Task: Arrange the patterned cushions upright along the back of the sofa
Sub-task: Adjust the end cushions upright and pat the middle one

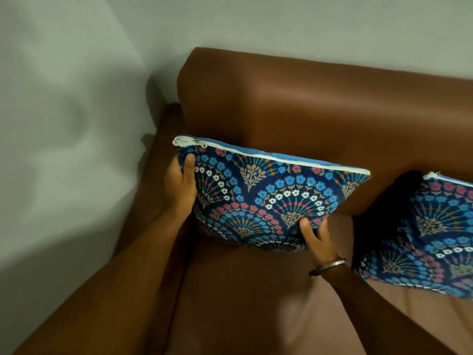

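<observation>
Shown here, a square navy cushion printed with blue, pink and white floral fans [266, 198] stands on edge on the seat of a brown leather-look sofa [320, 103], in the corner by the armrest, its white zip seam [281, 158] uppermost and its back face at or just off the backrest. The left hand [179, 185] closes round its upper left edge, thumb on the front; the right hand [316, 237], a metal bangle [329, 266] at the wrist, pinches the lower right corner. The top edge slopes down to the right, so levelling probably falls to the right hand. A second matching cushion [435, 242] leans against the backrest just beside it, apart.
</observation>
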Demonstrator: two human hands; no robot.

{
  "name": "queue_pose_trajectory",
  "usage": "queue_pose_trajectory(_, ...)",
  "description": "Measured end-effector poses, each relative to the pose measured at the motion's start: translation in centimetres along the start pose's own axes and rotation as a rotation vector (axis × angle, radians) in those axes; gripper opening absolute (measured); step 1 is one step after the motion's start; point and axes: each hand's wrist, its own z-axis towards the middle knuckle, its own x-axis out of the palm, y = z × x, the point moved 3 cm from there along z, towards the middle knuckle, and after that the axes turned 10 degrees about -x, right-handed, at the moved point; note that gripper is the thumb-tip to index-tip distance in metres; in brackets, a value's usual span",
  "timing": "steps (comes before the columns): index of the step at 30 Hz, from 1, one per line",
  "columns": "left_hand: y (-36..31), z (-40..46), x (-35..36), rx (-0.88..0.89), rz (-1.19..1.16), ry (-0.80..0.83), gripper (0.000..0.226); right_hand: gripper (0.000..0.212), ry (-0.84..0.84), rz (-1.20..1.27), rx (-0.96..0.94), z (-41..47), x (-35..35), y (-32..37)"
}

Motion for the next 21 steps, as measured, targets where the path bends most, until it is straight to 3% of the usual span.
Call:
queue_pose_trajectory(3,0.8,-0.4,-3.0,0.009,0.035,-0.153,0.04,0.089,0.078,0.016,-0.002,2.2,3.0,0.1)
queue_pose_trajectory(7,0.4,0.7,-2.6,-0.019,0.077,-0.049,0.056,0.09,0.105,-0.01,0.008,3.4,3.7,0.7)
queue_pose_trajectory(9,-0.9,-0.1,-1.8,-0.023,0.07,-0.114,0.066,0.091,0.126,-0.034,-0.075,2.3,1.3,1.1)
queue_pose_trajectory(12,-1.3,-6.6,1.0,0.199,0.255,-0.174,0.074,0.098,0.114,-0.206,-0.225,-1.9,-4.7,2.2)
queue_pose_trajectory(16,0.7,-22.5,12.3,0.471,0.554,0.148,0.086,0.083,0.094,-0.544,-0.339,-8.5,-17.5,-0.7)
queue_pose_trajectory(21,-2.2,-40.5,33.1,0.775,0.576,0.597,0.082,0.096,-0.224,-0.852,-0.111,-13.6,-41.7,-4.9)
